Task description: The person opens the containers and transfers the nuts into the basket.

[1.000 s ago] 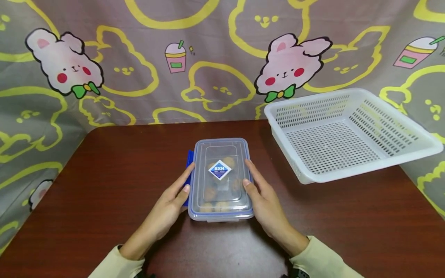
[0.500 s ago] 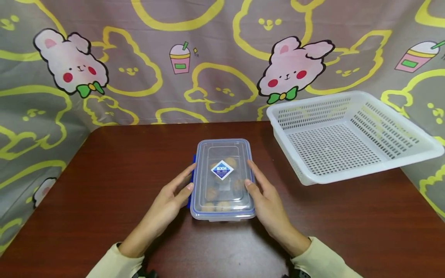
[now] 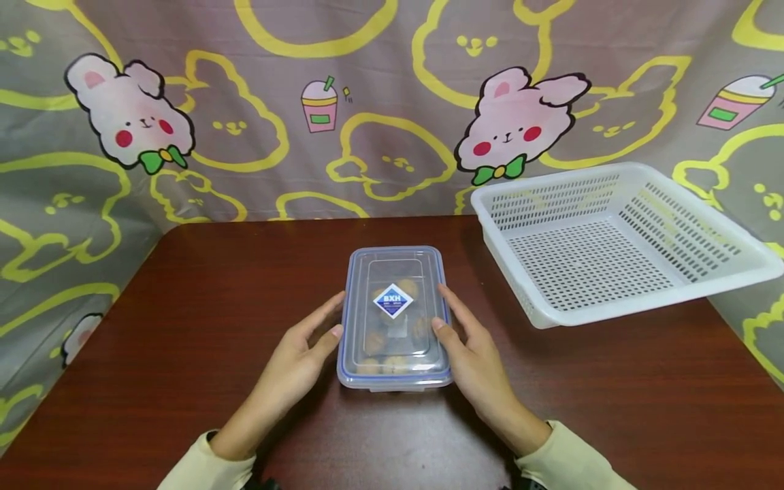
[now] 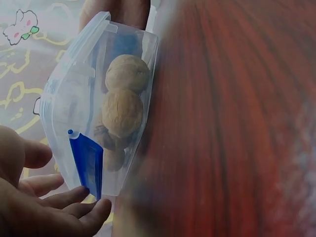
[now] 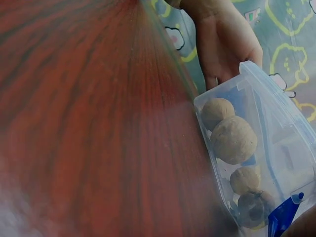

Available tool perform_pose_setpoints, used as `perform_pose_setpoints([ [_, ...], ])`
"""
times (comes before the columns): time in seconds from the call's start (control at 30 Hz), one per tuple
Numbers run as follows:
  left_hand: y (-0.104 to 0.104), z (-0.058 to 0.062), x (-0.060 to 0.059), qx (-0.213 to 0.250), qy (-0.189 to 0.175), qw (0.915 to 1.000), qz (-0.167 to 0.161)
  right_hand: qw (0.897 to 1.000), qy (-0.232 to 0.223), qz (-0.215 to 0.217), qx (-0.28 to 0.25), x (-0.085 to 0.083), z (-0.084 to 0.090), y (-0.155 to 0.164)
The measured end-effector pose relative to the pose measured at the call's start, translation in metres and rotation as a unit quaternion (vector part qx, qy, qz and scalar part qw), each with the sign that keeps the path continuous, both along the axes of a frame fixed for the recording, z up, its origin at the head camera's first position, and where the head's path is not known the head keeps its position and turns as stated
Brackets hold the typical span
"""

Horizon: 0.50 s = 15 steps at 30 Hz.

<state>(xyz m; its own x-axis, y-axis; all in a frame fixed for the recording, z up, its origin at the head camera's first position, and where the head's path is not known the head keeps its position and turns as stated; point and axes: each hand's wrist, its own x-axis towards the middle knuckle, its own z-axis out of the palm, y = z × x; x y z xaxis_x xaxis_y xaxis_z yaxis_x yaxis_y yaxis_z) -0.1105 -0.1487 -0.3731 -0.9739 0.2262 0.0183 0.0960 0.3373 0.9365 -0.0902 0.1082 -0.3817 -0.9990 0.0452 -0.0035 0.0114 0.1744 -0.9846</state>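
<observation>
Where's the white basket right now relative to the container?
In the head view, the white basket sits at the table's far right, beyond and right of the clear container, which the left hand and right hand flank.

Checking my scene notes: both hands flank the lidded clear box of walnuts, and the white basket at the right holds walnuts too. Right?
Not quite. In the head view the white basket holds nothing; the walnuts are only in the clear box, flanked by the left hand and right hand.
</observation>
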Motion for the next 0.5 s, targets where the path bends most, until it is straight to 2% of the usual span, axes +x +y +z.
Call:
perform_pose_setpoints([
  [0.23,0.002,0.006,0.004,-0.013,0.014,0.9997,0.015,1.0,0.002,0.002,-0.031,0.0,0.001,-0.001],
  [0.5,0.004,0.013,0.008,-0.018,0.004,0.9995,0.026,0.999,0.001,0.009,-0.045,0.001,0.003,0.0],
])
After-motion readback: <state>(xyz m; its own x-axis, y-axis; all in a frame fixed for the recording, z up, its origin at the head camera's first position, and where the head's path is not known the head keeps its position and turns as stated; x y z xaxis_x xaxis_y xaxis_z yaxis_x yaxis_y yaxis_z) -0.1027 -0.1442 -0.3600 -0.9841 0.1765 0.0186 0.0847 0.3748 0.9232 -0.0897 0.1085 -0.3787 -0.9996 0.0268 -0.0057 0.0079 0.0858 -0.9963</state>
